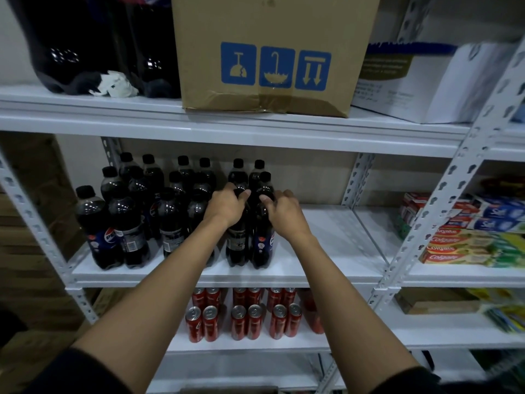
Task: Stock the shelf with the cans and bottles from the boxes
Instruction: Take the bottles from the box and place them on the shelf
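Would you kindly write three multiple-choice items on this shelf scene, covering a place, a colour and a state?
1. Where do the cans stand?
A. on the shelf below the bottles
B. on the top shelf
C. inside the cardboard box

2. What colour are the cans?
A. green
B. red
C. white

3. What is the left hand doing?
A. hanging idle
B. holding a can
C. gripping a bottle's top

Answers:
1 A, they stand under the bottle shelf.
2 B, their sides are red.
3 C, its fingers curl over a cola bottle, as the right hand does on the neighbouring bottle.
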